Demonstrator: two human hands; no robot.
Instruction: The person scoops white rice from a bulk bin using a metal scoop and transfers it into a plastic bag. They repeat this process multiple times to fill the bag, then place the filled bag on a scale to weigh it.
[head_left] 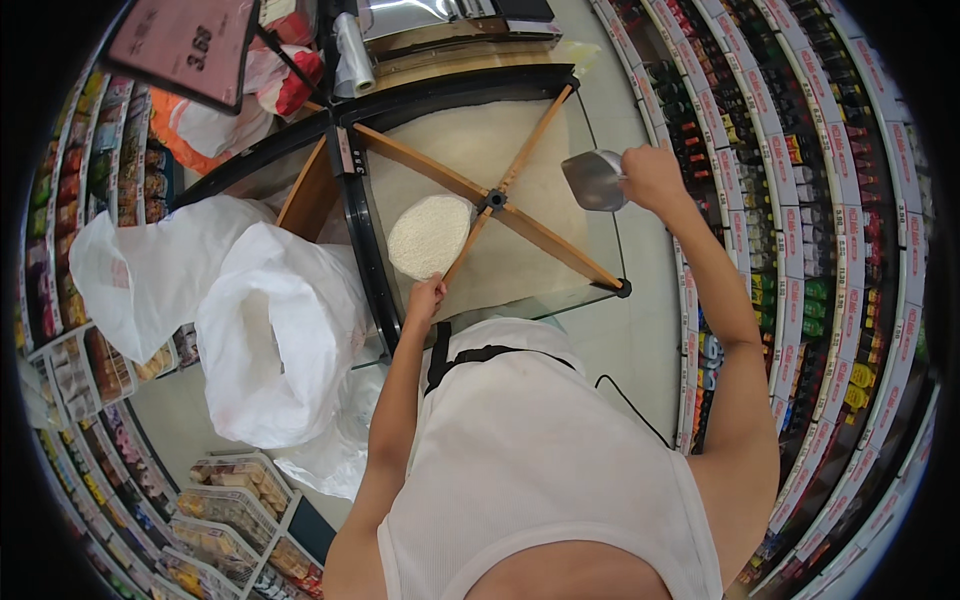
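My left hand (427, 295) is closed on the near edge of a rounded clear bag of white rice (430, 237). The bag is held over the near left part of a large bin of rice (440, 150). Out to the right, my right hand (652, 180) grips a metal scoop (594, 180) by its handle. The scoop is over the bin's right side, apart from the bag; whether anything lies in it I cannot tell. Crossed wooden bars (540, 235) meet at a black hub above the rice, close to the bag's right side.
Left of the bin, white sacks (285, 340) stand with their tops rolled back. A pink price sign (185, 45) rises at the far left, near a roll of plastic bags (353, 55). Shelves of bottles (790, 200) line the right; racks of packaged food (235, 500) stand lower left.
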